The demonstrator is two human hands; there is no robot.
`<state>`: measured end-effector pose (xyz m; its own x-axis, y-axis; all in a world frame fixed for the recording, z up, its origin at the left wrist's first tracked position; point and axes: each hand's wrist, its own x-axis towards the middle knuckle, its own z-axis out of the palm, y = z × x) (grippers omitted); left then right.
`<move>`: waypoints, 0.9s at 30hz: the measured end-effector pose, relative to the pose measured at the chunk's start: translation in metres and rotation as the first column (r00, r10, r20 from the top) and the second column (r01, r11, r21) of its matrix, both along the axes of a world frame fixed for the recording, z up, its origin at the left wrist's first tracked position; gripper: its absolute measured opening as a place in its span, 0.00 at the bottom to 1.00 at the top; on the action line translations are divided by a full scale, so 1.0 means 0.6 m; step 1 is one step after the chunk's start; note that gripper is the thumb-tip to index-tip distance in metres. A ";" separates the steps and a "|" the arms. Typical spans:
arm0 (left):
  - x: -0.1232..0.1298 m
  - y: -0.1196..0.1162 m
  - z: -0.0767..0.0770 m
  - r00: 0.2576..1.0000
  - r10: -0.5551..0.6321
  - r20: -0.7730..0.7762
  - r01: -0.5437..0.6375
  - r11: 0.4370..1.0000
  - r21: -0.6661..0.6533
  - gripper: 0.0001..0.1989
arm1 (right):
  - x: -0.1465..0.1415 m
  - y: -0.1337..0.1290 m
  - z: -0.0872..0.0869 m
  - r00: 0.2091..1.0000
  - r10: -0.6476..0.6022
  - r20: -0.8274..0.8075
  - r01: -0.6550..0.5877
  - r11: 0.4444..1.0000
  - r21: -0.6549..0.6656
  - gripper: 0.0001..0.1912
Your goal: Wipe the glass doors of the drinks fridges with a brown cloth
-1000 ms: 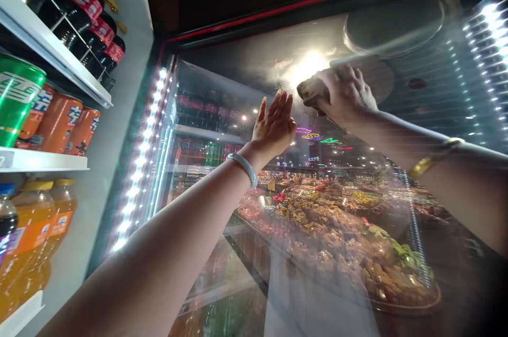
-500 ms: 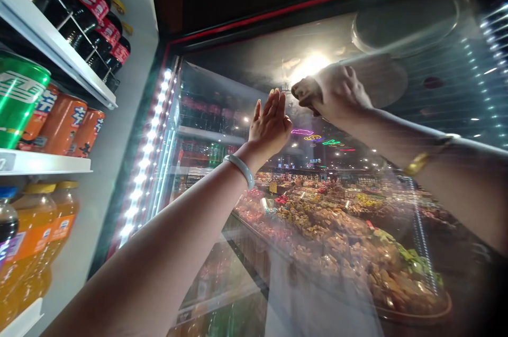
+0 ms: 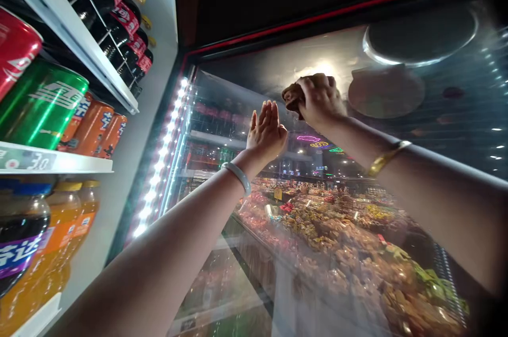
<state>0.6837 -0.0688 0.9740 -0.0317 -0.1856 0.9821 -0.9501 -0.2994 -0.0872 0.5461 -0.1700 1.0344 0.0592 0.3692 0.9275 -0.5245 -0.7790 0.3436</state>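
A glass door (image 3: 238, 268) of a drinks fridge stands in front of me, full of reflections. My left hand (image 3: 265, 130) lies flat against the glass with its fingers stretched upward; a pale bangle (image 3: 239, 177) circles that wrist. To its right and slightly higher, my right hand (image 3: 320, 96) presses a bunched brown cloth (image 3: 292, 98) on the upper part of the glass. The fingers are wrapped over the cloth, hiding part of it. A gold bracelet (image 3: 387, 158) is on my right wrist.
Fridge shelves on the left hold dark bottles (image 3: 127, 22), a green can (image 3: 47, 104), orange cans (image 3: 95, 123) and orange drink bottles (image 3: 65, 226). A bright light strip (image 3: 159, 162) runs along the door's side. Beyond the glass, heaps of packaged goods (image 3: 337, 252) show.
My right hand has moved a little left with the cloth, closer to my left hand. The view has shifted, showing more of the shelves. My left hand stays on the glass.
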 end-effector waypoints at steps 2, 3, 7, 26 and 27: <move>0.003 0.002 0.002 1.000 0.011 -0.020 -0.011 1.000 -0.003 0.37 | 0.034 0.023 -0.002 1.000 0.010 -0.005 -0.010 1.000 0.008 0.26; 0.006 0.006 0.001 0.999 0.020 -0.036 -0.020 1.000 -0.004 0.36 | 0.047 0.032 -0.010 0.999 0.004 -0.035 -0.004 1.000 -0.002 0.26; 0.029 0.028 -0.009 0.995 0.098 0.006 -0.098 0.995 -0.002 0.35 | 0.046 0.032 -0.039 0.983 -0.050 -0.175 0.037 0.996 -0.076 0.27; 0.118 0.069 0.041 0.995 0.047 0.085 -0.045 0.999 -0.027 0.34 | 0.033 0.031 -0.007 0.970 -0.124 -0.208 0.100 0.988 -0.120 0.25; 0.121 0.068 0.045 0.996 0.045 0.082 -0.042 0.999 -0.031 0.34 | 0.043 0.035 0.009 0.976 -0.120 -0.181 0.100 0.988 -0.116 0.26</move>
